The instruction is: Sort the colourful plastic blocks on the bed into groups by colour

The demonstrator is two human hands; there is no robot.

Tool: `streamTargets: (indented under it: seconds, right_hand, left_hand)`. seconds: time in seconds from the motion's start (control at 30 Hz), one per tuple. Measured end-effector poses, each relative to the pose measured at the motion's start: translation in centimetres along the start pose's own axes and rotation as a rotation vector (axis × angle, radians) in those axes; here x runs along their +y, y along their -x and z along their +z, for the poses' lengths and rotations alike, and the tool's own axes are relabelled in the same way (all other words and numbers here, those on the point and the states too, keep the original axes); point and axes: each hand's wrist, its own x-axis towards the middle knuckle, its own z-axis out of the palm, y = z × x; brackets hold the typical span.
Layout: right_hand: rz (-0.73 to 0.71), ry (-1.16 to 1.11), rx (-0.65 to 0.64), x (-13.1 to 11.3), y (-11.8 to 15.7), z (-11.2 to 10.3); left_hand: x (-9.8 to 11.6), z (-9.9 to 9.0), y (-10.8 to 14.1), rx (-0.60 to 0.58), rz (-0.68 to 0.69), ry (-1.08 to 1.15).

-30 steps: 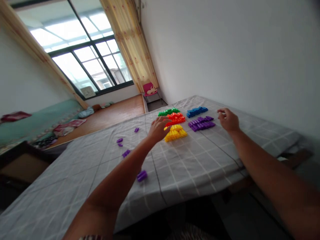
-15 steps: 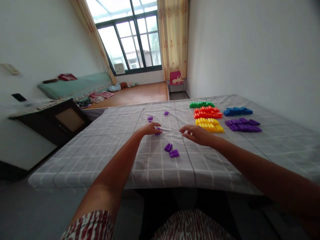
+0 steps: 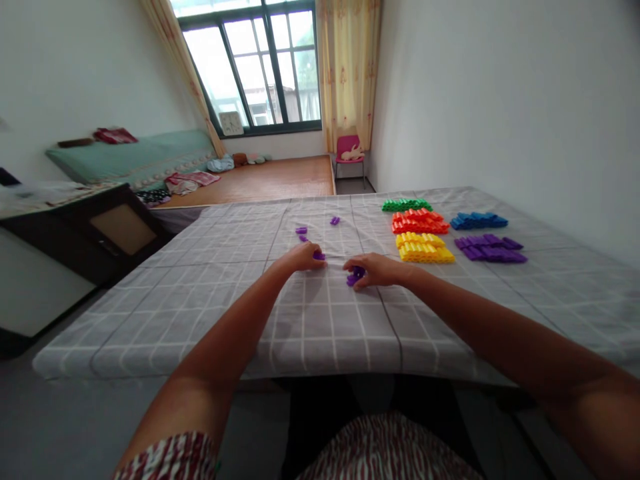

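On the checked cloth, my left hand (image 3: 303, 257) is curled with its fingertips closed on a purple plastic tube (image 3: 319, 255). My right hand (image 3: 376, 270), a little nearer the front edge, has thumb and fingers wrapped around purple tubes (image 3: 354, 277); its fingers partly hide them, so their number is unclear. Just beyond my left hand lie a purple tube (image 3: 301, 231) and another small purple tube (image 3: 303, 239), close together. A further purple pair (image 3: 335, 220) rests farther back, apart from both hands.
Stacked rows of tubes stand on the right: green (image 3: 407, 205), orange-red (image 3: 420, 221), yellow (image 3: 425, 248), blue (image 3: 479, 221) and purple (image 3: 490, 249). The grey checked tablecloth (image 3: 200, 293) hangs over the front edge. A dark cabinet (image 3: 117, 233) stands beyond the left side.
My right hand has moved left and nearer, closing on purple tubes that lay loose in front. My left hand's fingers have closed down on a tube. The view has shifted slightly.
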Motion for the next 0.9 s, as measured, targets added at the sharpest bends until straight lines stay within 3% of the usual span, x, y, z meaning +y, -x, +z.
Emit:
streamTargets:
  seconds: [0.1,0.23,0.33,0.5,0.63,0.77,0.9]
  right_hand:
    - [0.087,-0.077,0.061,1.5,0.4,-0.3]
    - [0.182,-0.097,0.116,2.6,1.0,-0.9]
    - [0.199,-0.089,0.101,2.8,1.1,-1.5]
    - [0.22,0.127,0.292,2.6,1.2,-2.2]
    - [0.235,0.114,0.15,2.6,1.8,-1.9]
    - [0.029,0.135,0.019,2.4,2.3,-1.4]
    - [0.039,0.137,0.05,2.5,3.2,-1.9]
  left_hand:
    - [0.9,0.1,0.0,0.026,-0.014,0.017]
    - [0.4,-1.1,0.2,-0.177,0.028,0.152]
    - [0.1,-2.3,0.3,-0.271,0.015,0.096]
    - [1.1,-2.5,0.7,-0.208,0.115,0.063]
    - [2.2,-2.0,0.8,-0.185,0.171,0.048]
    - [2.7,-1.9,0.3,-0.205,0.11,0.002]
    - [2.9,-2.4,-0.7,-0.247,0.053,-0.053]
